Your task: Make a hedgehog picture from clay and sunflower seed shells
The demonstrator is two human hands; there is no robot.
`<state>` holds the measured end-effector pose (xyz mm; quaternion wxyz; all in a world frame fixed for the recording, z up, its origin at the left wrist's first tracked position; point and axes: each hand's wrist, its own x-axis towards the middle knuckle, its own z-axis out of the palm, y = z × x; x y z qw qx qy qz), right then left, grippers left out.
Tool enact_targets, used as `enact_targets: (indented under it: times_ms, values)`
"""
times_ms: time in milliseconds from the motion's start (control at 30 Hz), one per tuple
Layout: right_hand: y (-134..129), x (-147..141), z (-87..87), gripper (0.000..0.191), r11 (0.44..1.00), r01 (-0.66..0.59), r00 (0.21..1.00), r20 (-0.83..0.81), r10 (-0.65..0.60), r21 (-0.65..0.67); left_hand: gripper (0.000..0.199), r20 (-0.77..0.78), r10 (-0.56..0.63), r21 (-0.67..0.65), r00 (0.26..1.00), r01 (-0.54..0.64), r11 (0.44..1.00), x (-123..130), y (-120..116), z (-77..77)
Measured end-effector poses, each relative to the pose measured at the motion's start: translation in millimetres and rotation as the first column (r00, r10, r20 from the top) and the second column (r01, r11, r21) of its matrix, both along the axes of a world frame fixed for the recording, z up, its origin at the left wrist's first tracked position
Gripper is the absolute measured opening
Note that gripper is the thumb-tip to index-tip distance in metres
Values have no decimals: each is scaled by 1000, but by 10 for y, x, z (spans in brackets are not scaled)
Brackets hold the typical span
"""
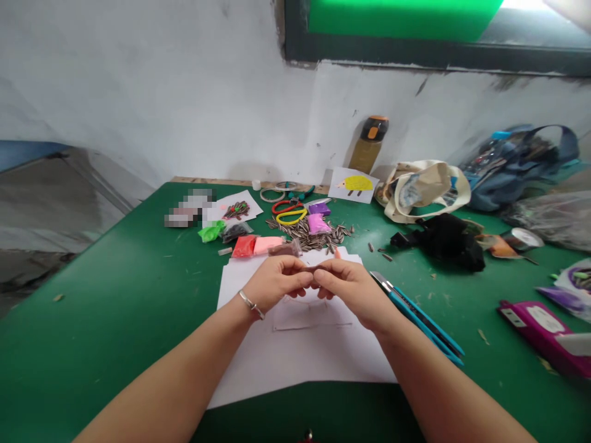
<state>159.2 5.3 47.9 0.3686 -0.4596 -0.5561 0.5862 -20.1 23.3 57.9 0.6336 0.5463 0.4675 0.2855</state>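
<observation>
**Item 1:** left hand [277, 284], wearing a silver open bangle [250, 304], and right hand [349, 291], held close together with fingertips meeting. Both pinch a small dark-brown piece [308, 269], soft-looking but too small to identify, above the middle of the white paper sheets [295, 360].

**Item 2:** green-painted surface [96, 320], scuffed and scattered with fragments.

**Item 3:** striped sunflower seeds [305, 237], in a loose heap just far of the hands, touching two glossy purple packets [319, 224].

**Item 4:** glossy red packet [244, 247] and pink packet [268, 245], side by side at far left of the paper.

**Item 5:** scissors [289, 211] with looped red and yellow plastic handles, beyond the seeds.

**Item 6:** blue utility knife [418, 319], long and slim with a metal tip, right of the paper, near the right hand.

**Item 7:** card [353, 184] with a yellow hedgehog drawing, propped at the far edge.

**Item 8:** crumpled canvas tote bag [425, 191] and black cloth [443, 243], far right.

No writing is legible.
</observation>
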Motion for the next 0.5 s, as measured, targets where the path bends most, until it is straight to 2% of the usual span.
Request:
enact_targets:
  times_ms: [233,400,500]
  values:
    - [3,-41,-10,25,999,48,998,38,-47,-23,18,17,8,14,1000,-8,1000,12,-6,-25]
    - [0,-3,-16,31,998,-35,997,-69,32,-56,19,0,35,37,999,-35,999,5,7,0]
    - [17,4,-35,36,999,-12,995,-101,7,-51,23,8,25,23,1000,-25,999,5,3,6]
